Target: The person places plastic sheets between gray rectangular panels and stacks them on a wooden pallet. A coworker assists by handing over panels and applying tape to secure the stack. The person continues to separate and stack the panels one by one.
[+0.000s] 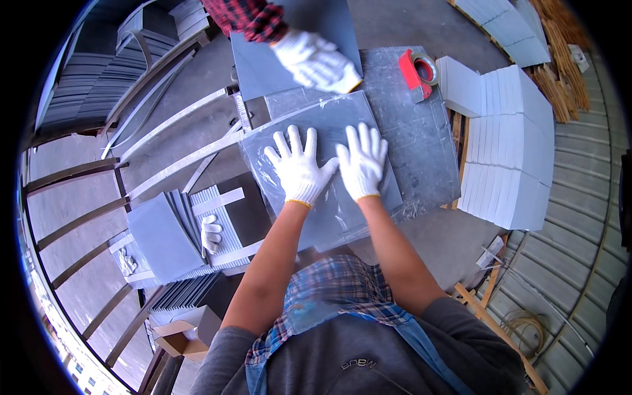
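Hands (329,164) flat on wrapped slab (316,125), tape dispenser (418,72) near.

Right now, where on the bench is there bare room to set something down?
Free: the grey bench top between the plastic-wrapped tile and the white box stack, below the red tape dispenser. Crowded: the centre, where left hand and right hand press flat on the tile, and the far edge under a co-worker's gloved hand.
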